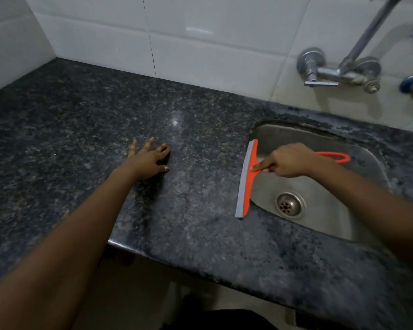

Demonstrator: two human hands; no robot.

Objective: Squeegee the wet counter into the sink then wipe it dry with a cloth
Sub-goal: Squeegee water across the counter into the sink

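An orange squeegee with a grey rubber blade lies along the left rim of the steel sink, its blade on the dark speckled granite counter. My right hand grips its handle over the basin, index finger stretched toward the blade; the handle's orange loop sticks out behind the hand. My left hand rests flat on the counter left of the squeegee, fingers spread, holding nothing. No cloth is in view.
A chrome wall tap with a long spout juts out above the sink's far side. White tiled walls close the counter at the back and left. The counter's front edge steps back at lower left. The sink drain sits near the front.
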